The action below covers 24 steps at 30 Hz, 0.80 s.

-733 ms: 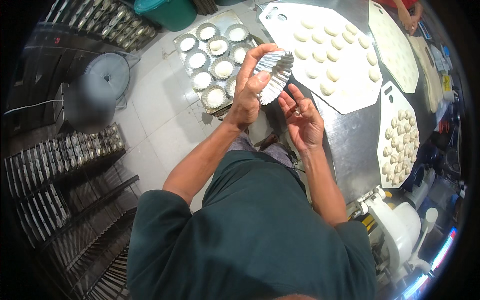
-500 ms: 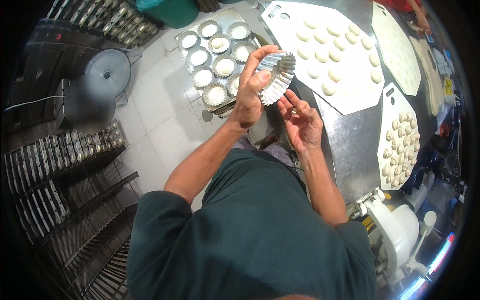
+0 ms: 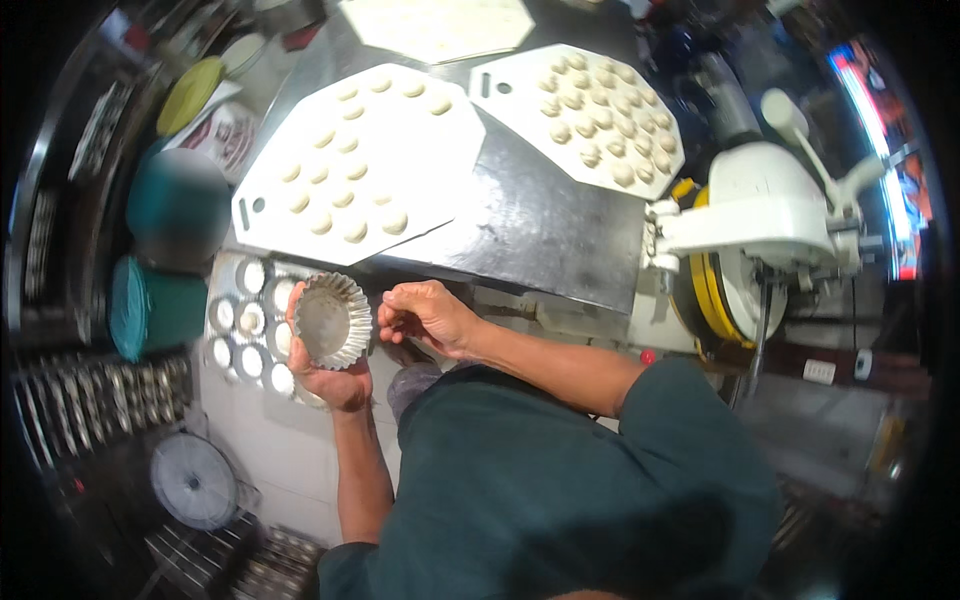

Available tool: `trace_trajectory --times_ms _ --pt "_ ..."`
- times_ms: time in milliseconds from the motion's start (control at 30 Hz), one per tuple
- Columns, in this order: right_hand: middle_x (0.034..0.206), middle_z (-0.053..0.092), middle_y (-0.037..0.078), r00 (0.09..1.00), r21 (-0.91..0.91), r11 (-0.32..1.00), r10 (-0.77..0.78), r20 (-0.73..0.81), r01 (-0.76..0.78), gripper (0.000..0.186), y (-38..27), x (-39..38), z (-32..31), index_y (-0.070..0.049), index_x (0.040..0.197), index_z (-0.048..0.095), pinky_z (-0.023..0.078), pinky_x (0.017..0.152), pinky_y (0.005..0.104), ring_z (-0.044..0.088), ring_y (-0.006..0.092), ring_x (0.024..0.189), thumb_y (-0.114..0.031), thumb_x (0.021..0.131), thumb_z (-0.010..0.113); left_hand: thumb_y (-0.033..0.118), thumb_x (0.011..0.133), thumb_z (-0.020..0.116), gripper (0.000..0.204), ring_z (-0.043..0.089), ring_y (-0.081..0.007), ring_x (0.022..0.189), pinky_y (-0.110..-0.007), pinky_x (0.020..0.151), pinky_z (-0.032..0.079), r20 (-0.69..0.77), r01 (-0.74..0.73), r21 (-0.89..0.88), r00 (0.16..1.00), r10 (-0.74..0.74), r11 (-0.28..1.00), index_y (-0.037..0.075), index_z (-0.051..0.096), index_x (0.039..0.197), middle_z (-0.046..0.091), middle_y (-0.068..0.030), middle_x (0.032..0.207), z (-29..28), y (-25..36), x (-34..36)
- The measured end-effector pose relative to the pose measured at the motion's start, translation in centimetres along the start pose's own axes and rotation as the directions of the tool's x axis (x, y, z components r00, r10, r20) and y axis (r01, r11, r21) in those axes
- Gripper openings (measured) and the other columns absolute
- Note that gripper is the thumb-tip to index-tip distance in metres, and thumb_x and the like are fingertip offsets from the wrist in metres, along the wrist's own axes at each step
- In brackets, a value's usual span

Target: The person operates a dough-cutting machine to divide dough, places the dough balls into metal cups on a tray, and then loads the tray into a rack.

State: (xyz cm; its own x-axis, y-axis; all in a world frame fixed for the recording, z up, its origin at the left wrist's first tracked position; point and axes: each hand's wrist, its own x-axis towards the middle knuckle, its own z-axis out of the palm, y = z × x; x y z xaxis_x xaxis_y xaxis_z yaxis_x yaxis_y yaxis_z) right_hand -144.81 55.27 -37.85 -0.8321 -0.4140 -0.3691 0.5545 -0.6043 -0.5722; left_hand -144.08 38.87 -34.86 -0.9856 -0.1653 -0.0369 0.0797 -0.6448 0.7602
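Fluted silver metal tin (image 3: 325, 318), held up in the left hand (image 3: 340, 386), thumb and fingers gripping its side, open mouth to camera! Right hand (image 3: 430, 315) just beside it, fingers curled in; can't tell whether they pinch anything. Below, white-filled round fluted tins (image 3: 250, 321); beyond, pale round dough lumps (image 3: 356, 231) dot a white octagonal board (image 3: 420, 150) on the shiny grey metal surface (image 3: 530, 225).
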Motion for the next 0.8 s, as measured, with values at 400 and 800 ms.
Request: trace_trajectory --times_ms 400,800 --pt "0.080 0.073 0.006 0.723 -0.577 0.816 -0.377 -0.579 -0.036 0.032 4.5 -12.6 -16.9 0.003 0.090 0.073 0.056 0.061 0.0267 0.069 0.0121 0.068 -0.028 0.097 0.065 0.046 0.095 0.049 0.069 0.051 -0.0315 0.133 -0.047 0.113 0.039 0.379 0.294 0.024 0.882 -0.281 0.955 0.000 0.048 0.145 0.055 -0.0157 0.143 7.7 -7.1 0.0" --pt "0.071 0.068 0.004 0.323 -0.214 0.968 -0.162 -0.932 -0.130 0.030 14.7 -24.3 -28.2 0.001 0.082 0.072 0.051 0.053 0.0260 0.061 0.0088 0.058 -0.026 0.095 0.070 0.049 0.088 0.054 0.076 0.055 -0.0294 0.126 -0.045 0.107 0.046 0.422 0.406 0.201 0.785 -0.453 0.891 0.004 0.042 0.147 0.056 -0.0162 0.135 11.7 -10.4 -1.3"
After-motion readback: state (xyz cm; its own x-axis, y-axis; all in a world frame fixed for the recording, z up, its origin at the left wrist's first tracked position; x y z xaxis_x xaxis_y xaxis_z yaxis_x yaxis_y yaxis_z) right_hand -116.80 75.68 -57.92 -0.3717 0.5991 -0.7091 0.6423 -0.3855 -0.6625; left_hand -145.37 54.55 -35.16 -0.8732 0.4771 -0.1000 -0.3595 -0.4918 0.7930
